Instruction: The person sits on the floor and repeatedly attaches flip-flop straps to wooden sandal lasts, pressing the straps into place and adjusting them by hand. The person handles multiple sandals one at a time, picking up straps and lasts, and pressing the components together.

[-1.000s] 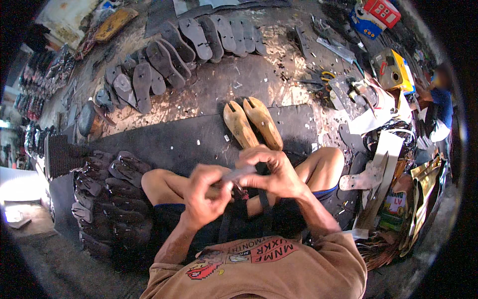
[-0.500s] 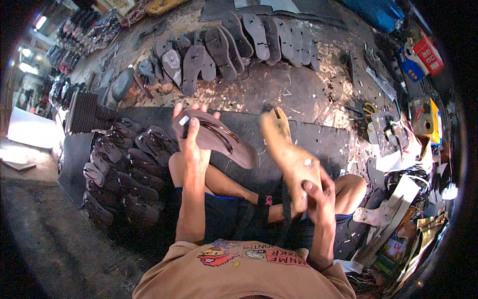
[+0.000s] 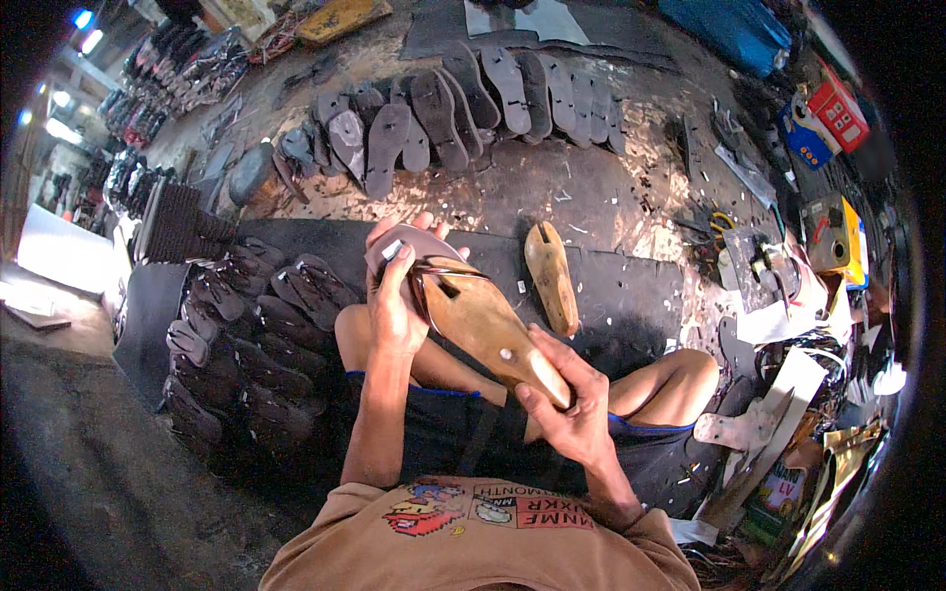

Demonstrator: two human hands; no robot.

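My left hand (image 3: 398,305) grips a brown flip-flop (image 3: 422,240) at one end, thumb on top of the sole beside a small white label. In my right hand (image 3: 572,399) is a wooden shoe last (image 3: 481,325), held at its narrow end. The last lies over the sole, and its broad, slotted end reaches the flip-flop's shiny dark straps. How far it sits under the straps is hard to tell. A second wooden shoe last (image 3: 552,281) rests on the black mat (image 3: 631,295) beyond my right hand.
Strapped dark flip-flops (image 3: 266,360) crowd the mat at my left. A row of grey soles (image 3: 434,118) lies ahead on the worn floor. At right are yellow-handled scissors (image 3: 724,221), a yellow box (image 3: 833,236), a red box (image 3: 838,116) and scraps.
The wooden last in my right hand has swung left and up onto the flip-flop, meeting its straps. The second last on the mat is now fully uncovered.
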